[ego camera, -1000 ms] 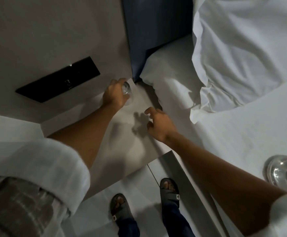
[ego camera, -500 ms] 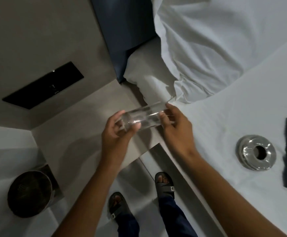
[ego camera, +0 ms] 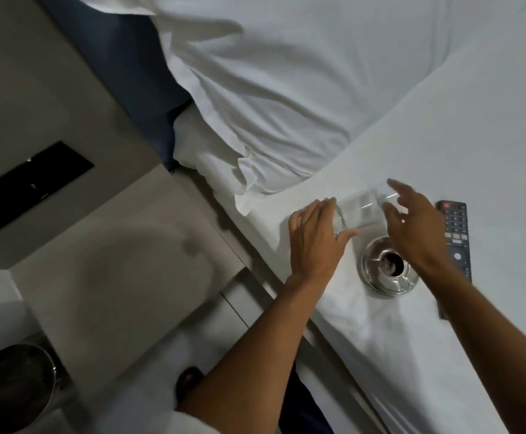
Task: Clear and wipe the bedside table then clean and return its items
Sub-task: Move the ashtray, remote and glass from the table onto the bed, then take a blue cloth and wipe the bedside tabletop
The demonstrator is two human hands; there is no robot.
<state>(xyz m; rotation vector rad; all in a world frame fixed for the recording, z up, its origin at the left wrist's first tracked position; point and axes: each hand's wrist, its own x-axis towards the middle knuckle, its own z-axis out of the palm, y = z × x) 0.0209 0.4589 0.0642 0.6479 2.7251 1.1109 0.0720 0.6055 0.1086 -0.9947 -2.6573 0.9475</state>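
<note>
A clear drinking glass (ego camera: 358, 209) lies on its side just above the white bed sheet (ego camera: 412, 339), blurred by motion. My left hand (ego camera: 314, 245) grips its near end between thumb and fingers. My right hand (ego camera: 412, 228) holds the other end, fingers spread around the rim. Below the glass, a round glass ashtray (ego camera: 387, 270) rests on the sheet, partly under my right wrist. To the right of the ashtray, a black remote control (ego camera: 457, 236) lies on the bed. At left, the beige bedside table (ego camera: 114, 255) has a bare top.
White pillows (ego camera: 271, 89) fill the head of the bed, against a blue headboard (ego camera: 124, 57). A black switch panel (ego camera: 30, 186) is set in the wall above the table. A metal bin (ego camera: 11, 386) stands on the floor at the lower left.
My left hand lifted the glass off the table, my right hand joined it, and both carried it rightward over the bed. The view swung right with them.
</note>
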